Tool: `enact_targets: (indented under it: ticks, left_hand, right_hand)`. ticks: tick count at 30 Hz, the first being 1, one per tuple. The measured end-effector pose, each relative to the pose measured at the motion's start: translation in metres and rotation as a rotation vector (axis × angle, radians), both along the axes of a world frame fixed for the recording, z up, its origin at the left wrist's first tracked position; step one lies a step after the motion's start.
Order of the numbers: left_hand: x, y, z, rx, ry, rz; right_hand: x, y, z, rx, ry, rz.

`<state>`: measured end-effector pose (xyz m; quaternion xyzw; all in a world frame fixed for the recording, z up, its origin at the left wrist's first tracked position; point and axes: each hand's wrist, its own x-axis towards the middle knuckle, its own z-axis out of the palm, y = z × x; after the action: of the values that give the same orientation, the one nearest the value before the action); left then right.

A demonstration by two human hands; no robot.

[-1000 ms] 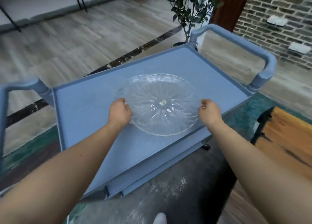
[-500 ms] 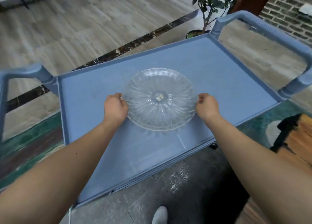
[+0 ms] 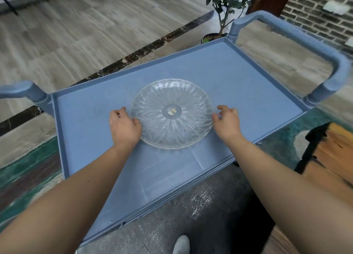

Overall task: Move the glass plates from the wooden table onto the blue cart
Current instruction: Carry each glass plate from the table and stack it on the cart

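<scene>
A clear ribbed glass plate [image 3: 172, 114] lies flat on the top tray of the blue cart [image 3: 238, 85], near its middle. My left hand [image 3: 124, 125] is at the plate's left rim with loosely curled fingers just off the glass and the thumb at the edge. At the right rim, my right hand [image 3: 227, 120] has its fingers spread and holds nothing. A corner of the wooden table [image 3: 340, 158] shows at the right edge; no plates are visible on it.
The cart has raised handles at the left [image 3: 21, 91] and right [image 3: 315, 49] ends. A potted plant [image 3: 221, 10] stands behind the cart's far corner. A brick wall is at the back right. My shoe [image 3: 181, 244] is on the dark floor below.
The plate has come down to rest on the cart tray. Both hands have loosened from its rim, the right one opening its fingers. The view has tilted slightly.
</scene>
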<state>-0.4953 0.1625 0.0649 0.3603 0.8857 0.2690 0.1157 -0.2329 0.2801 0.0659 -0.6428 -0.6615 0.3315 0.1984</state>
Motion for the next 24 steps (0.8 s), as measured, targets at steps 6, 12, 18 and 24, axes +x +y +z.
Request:
enact_targets:
  ticks: [6, 12, 18, 24]
  left_hand:
    - [0.045, 0.019, 0.014, 0.064, 0.074, -0.218]
    - [0.117, 0.045, 0.024, -0.005, 0.073, -0.521]
    - [0.218, 0.06, 0.03, -0.054, 0.05, -0.758]
    - [0.325, 0.059, 0.031, -0.095, 0.051, -0.941]
  right_hand:
    - [0.044, -0.018, 0.023, 0.049, -0.146, -0.103]
    - [0.115, -0.042, 0.039, -0.003, -0.198, -0.222]
    - [0.222, -0.089, 0.049, -0.045, -0.241, -0.458]
    - [0.328, -0.151, 0.054, -0.087, -0.245, -0.649]
